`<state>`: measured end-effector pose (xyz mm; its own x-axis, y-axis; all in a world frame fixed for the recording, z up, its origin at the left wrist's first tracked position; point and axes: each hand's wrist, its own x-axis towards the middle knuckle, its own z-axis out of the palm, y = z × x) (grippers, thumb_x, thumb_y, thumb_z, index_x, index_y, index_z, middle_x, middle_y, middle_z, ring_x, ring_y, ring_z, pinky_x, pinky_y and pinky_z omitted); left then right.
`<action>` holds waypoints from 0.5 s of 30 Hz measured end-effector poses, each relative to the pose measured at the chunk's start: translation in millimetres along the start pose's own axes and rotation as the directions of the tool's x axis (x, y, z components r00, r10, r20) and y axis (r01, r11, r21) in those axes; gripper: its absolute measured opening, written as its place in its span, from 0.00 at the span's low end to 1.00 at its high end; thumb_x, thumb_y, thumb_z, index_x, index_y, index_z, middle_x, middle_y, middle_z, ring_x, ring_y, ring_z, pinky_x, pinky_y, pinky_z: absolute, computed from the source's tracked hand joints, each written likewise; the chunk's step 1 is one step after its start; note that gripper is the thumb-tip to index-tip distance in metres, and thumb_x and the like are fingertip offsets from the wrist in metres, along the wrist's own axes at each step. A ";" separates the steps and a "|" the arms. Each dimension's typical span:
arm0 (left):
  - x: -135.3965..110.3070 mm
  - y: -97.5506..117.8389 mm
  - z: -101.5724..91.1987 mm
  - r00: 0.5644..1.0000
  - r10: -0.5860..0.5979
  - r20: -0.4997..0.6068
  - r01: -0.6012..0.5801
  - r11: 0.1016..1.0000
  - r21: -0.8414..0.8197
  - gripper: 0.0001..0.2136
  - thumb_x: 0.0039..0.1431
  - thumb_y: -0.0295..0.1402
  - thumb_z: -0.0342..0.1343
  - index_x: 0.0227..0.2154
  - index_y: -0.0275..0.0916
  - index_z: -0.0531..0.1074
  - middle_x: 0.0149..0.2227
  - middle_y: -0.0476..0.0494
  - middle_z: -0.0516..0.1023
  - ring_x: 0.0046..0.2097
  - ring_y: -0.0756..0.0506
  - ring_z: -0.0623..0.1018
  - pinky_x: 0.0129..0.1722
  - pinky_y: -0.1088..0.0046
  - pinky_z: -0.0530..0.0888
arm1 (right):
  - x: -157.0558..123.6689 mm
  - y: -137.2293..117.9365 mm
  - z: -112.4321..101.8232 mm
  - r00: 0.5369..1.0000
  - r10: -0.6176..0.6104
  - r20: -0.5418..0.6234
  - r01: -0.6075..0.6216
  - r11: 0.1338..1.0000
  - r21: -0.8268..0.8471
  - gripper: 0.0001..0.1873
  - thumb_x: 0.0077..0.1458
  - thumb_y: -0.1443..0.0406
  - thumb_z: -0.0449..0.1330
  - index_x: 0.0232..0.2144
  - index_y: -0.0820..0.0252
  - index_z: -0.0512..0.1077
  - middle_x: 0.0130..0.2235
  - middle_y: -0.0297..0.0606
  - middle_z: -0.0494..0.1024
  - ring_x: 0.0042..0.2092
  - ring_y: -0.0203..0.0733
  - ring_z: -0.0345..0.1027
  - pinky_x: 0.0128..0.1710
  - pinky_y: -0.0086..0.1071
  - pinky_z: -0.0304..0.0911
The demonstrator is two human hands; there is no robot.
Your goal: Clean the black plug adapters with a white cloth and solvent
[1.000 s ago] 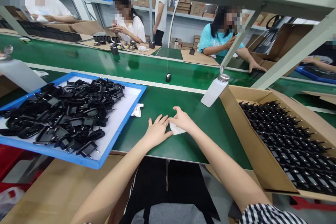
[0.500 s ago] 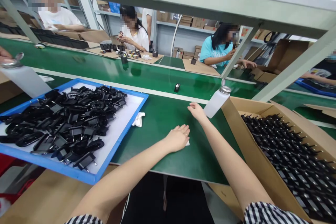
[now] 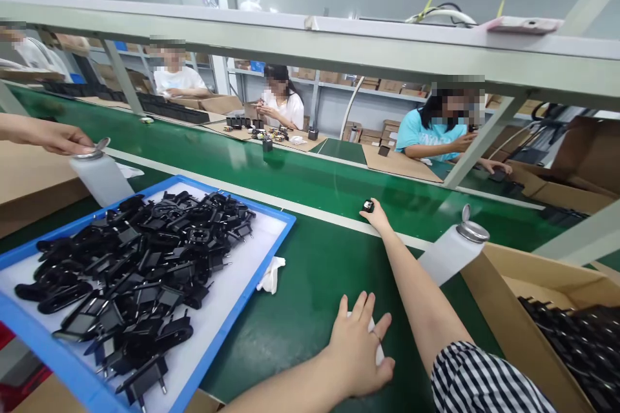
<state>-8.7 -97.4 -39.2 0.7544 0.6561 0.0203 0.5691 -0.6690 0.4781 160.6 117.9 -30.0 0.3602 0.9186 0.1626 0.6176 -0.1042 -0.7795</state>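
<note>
My right hand [image 3: 378, 217] reaches forward to the far green belt, its fingers closed around a small black plastic housing [image 3: 368, 206] with something white inside. My left hand [image 3: 359, 352] lies on the green work surface, fingers spread over a folded white wipe [image 3: 379, 352] that partly shows between them. To the left, a blue-rimmed tray [image 3: 245, 300] holds a heap of black plug adapters [image 3: 159, 271]. A crumpled white cloth [image 3: 271, 275] lies beside the tray. A white dispenser bottle [image 3: 454, 248] with a metal cap stands to the right of my right forearm.
At right, an open cardboard box [image 3: 498, 300] contains rows of black adapters. A co-worker's hand [image 3: 68, 137] touches another dispenser bottle [image 3: 101, 177] at left. Several co-workers sit across the belt [image 3: 300, 174]. A metal frame bar [image 3: 271, 45] crosses above.
My right hand has moved forward from near the bottle and taken hold of the black housing. My left hand's fingers have spread over the wipe. The co-worker's hand has come further in at left.
</note>
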 end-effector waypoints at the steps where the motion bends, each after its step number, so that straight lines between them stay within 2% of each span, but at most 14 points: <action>1: 0.7 0.0 0.5 1.000 0.002 -0.010 -0.002 1.000 -0.010 0.27 0.50 0.47 0.35 0.51 0.38 0.47 0.54 0.33 0.41 0.55 0.40 0.42 0.48 0.50 0.44 | 0.8 0.1 0.3 1.000 -0.003 0.001 0.003 1.000 -0.005 0.30 0.37 0.71 0.58 0.44 0.68 0.53 0.42 0.48 0.61 0.45 0.47 0.54 0.44 0.37 0.50; 4: 2.7 -1.9 -4.9 0.995 0.057 -0.083 -0.061 0.997 -0.042 0.31 0.46 0.49 0.40 0.51 0.36 0.48 0.54 0.33 0.44 0.55 0.38 0.43 0.47 0.48 0.46 | -11.4 -7.2 5.0 0.999 -0.033 0.012 0.033 0.999 -0.007 0.29 0.38 0.70 0.57 0.44 0.70 0.52 0.41 0.49 0.61 0.42 0.46 0.57 0.42 0.36 0.53; 6: 0.9 -7.3 -16.5 0.968 0.070 -0.240 -0.087 0.995 -0.058 0.27 0.46 0.47 0.44 0.48 0.38 0.53 0.53 0.37 0.51 0.54 0.39 0.46 0.47 0.48 0.48 | -35.4 -19.1 10.3 0.995 -0.083 0.059 0.082 0.997 0.007 0.29 0.38 0.70 0.58 0.44 0.69 0.52 0.41 0.47 0.61 0.41 0.43 0.58 0.41 0.33 0.54; 7: -2.0 -11.9 -24.0 0.931 0.042 -0.363 -0.073 0.995 -0.071 0.22 0.47 0.43 0.44 0.45 0.40 0.57 0.51 0.40 0.54 0.54 0.40 0.49 0.48 0.50 0.48 | -52.3 -26.4 12.9 0.986 -0.130 0.104 0.129 0.992 0.017 0.29 0.37 0.69 0.59 0.43 0.67 0.53 0.41 0.45 0.61 0.41 0.41 0.57 0.42 0.32 0.54; 8: -6.5 -17.7 -31.7 0.864 -0.018 -0.504 -0.037 0.994 -0.099 0.17 0.48 0.39 0.44 0.42 0.40 0.59 0.49 0.42 0.57 0.53 0.41 0.51 0.48 0.52 0.49 | -71.9 -34.0 15.0 0.969 -0.189 0.158 0.187 0.982 0.026 0.29 0.36 0.69 0.60 0.43 0.65 0.54 0.41 0.42 0.61 0.42 0.40 0.57 0.42 0.31 0.53; 9: -12.6 -24.5 -38.9 0.762 -0.105 -0.638 0.009 0.988 -0.152 0.14 0.49 0.36 0.44 0.39 0.40 0.61 0.48 0.42 0.60 0.52 0.43 0.53 0.49 0.55 0.51 | -93.3 -41.3 16.5 0.939 -0.264 0.222 0.263 0.964 0.037 0.29 0.34 0.69 0.62 0.41 0.63 0.56 0.41 0.40 0.61 0.42 0.40 0.56 0.43 0.30 0.52; 10: -20.2 -31.7 -44.7 0.644 -0.204 -0.737 0.043 0.972 -0.231 0.11 0.50 0.34 0.43 0.37 0.39 0.62 0.46 0.42 0.61 0.51 0.44 0.56 0.49 0.58 0.53 | -115.4 -47.8 17.5 0.871 -0.385 0.303 0.395 0.918 0.032 0.29 0.34 0.69 0.62 0.41 0.63 0.56 0.41 0.40 0.60 0.43 0.40 0.55 0.44 0.31 0.52; 11: -28.9 -38.8 -48.5 0.542 -0.303 -0.784 0.059 0.944 -0.324 0.10 0.50 0.33 0.43 0.36 0.38 0.62 0.45 0.42 0.62 0.49 0.46 0.59 0.48 0.62 0.56 | -137.1 -53.1 17.9 0.807 -0.465 0.364 0.494 0.870 0.016 0.30 0.34 0.68 0.62 0.42 0.63 0.56 0.41 0.40 0.60 0.43 0.41 0.55 0.43 0.32 0.52; 12: -38.0 -45.0 -50.0 0.481 -0.386 -0.788 0.061 0.911 -0.409 0.10 0.50 0.33 0.43 0.35 0.38 0.62 0.43 0.42 0.63 0.47 0.47 0.61 0.47 0.64 0.58 | -157.0 -57.2 17.9 0.755 -0.507 0.415 0.560 0.828 -0.007 0.30 0.35 0.67 0.62 0.42 0.64 0.56 0.40 0.41 0.60 0.43 0.42 0.55 0.42 0.33 0.53; 13: -47.1 -50.1 -49.3 0.462 -0.449 -0.765 0.057 0.876 -0.479 0.09 0.50 0.33 0.44 0.34 0.38 0.62 0.42 0.43 0.65 0.46 0.47 0.63 0.46 0.66 0.59 | -174.1 -59.9 17.5 0.714 -0.526 0.463 0.605 0.796 -0.030 0.29 0.36 0.66 0.62 0.43 0.64 0.56 0.39 0.41 0.60 0.42 0.43 0.55 0.41 0.34 0.54; 14: -55.5 -53.7 -46.7 0.478 -0.490 -0.729 0.057 0.846 -0.531 0.09 0.50 0.34 0.44 0.34 0.38 0.62 0.40 0.43 0.66 0.45 0.48 0.64 0.46 0.67 0.60 | -187.5 -61.3 16.6 0.695 -0.519 0.498 0.620 0.783 -0.050 0.29 0.37 0.66 0.62 0.43 0.64 0.56 0.39 0.42 0.60 0.42 0.44 0.55 0.40 0.34 0.55; 15: -62.9 -55.8 -42.6 0.514 -0.510 -0.690 0.063 0.824 -0.563 0.09 0.50 0.34 0.44 0.33 0.38 0.62 0.39 0.44 0.66 0.44 0.48 0.64 0.45 0.68 0.60 | -196.8 -61.8 14.9 0.684 -0.503 0.529 0.619 0.783 -0.057 0.30 0.37 0.65 0.62 0.43 0.64 0.56 0.39 0.42 0.59 0.42 0.45 0.55 0.40 0.35 0.55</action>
<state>-101.8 -86.4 -29.8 -0.1281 0.9193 0.3721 0.3324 -0.3137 0.8894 41.2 -50.8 -22.8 -0.4338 0.8822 0.1832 0.7464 0.4657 -0.4755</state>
